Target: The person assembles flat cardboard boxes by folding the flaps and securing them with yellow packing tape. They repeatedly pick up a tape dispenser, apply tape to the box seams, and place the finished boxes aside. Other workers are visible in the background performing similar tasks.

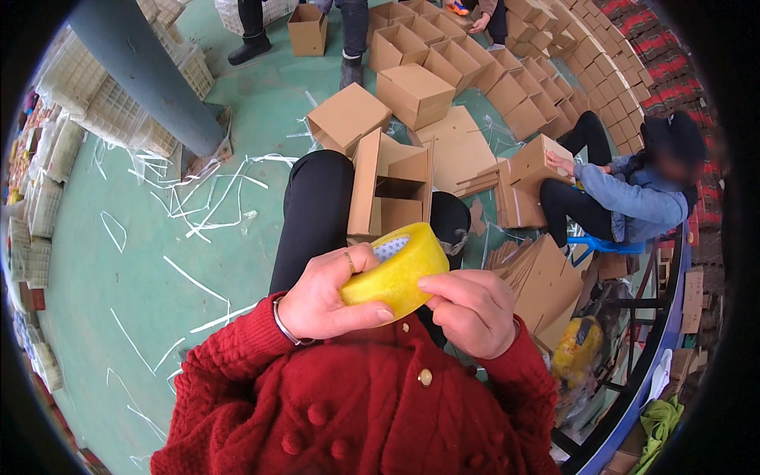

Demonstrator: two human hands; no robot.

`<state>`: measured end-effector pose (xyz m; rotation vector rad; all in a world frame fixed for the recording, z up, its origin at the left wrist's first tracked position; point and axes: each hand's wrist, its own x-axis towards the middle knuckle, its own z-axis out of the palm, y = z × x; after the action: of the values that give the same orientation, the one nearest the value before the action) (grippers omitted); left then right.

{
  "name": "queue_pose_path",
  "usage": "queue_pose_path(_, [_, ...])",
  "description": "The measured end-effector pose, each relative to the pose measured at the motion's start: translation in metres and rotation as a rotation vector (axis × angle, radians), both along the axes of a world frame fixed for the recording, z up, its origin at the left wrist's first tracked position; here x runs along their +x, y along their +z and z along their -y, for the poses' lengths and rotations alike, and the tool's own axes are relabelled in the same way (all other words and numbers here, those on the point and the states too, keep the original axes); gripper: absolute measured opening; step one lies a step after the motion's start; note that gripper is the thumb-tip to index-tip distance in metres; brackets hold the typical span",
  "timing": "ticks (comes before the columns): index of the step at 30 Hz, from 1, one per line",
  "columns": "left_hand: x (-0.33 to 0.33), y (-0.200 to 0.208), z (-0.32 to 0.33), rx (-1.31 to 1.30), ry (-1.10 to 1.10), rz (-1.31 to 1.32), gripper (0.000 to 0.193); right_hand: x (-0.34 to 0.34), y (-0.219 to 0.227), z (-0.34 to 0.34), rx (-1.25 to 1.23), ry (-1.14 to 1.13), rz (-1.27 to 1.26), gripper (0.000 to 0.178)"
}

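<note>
1. The left hand point(321, 297) is closed around a roll of yellowish packing tape point(396, 271), thumb laid along the near face and fingers wrapped over the far rim; a ring shows on one finger and a thin bracelet point(283, 324) sits at the wrist.
2. The right hand point(471, 309) is curled with its fingers bent, the thumb and forefinger pressed to the roll's outer band at its right side; whether they pinch a loose tape end cannot be told.
3. The roll is held in the air in front of the red knitted cardigan point(356, 412), above the lap and touching nothing but the two hands.
4. Appearance of the roll: a thick ring, translucent yellow, smooth and glossy, with a pale patterned core just visible at the top; it looks nearly full.
5. Progress, as a judgement: no strip appears drawn out, so taping seems not yet begun. An open cardboard box point(392, 194) stands on the knees with its flaps up and unsealed.
6. On the green floor point(134, 261) lie white strap offcuts point(210, 198), and many folded boxes point(443, 63) stand toward its far edge.
7. A seated co-worker in a denim jacket point(633, 202) handles another box point(534, 162) at the right.
</note>
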<state>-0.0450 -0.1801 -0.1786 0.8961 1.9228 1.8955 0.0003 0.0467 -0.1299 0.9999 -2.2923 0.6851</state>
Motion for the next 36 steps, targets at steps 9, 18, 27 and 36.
queue_pose_path(9, [0.000,0.004,-0.001,-0.007,0.007,-0.003,0.041,-0.001,0.008,0.000,0.018,0.000,0.034,0.023])
queue_pose_path(18, [0.000,0.000,-0.001,-0.039,0.038,-0.090,0.042,-0.002,0.009,0.001,0.017,0.009,0.090,0.019])
queue_pose_path(27, [0.000,0.001,0.002,-0.072,0.053,-0.063,0.041,-0.003,-0.001,-0.002,0.010,0.041,0.066,0.020])
queue_pose_path(36, [0.000,0.000,0.004,-0.031,0.007,0.091,0.039,-0.007,-0.007,-0.003,-0.006,0.104,-0.007,0.017])
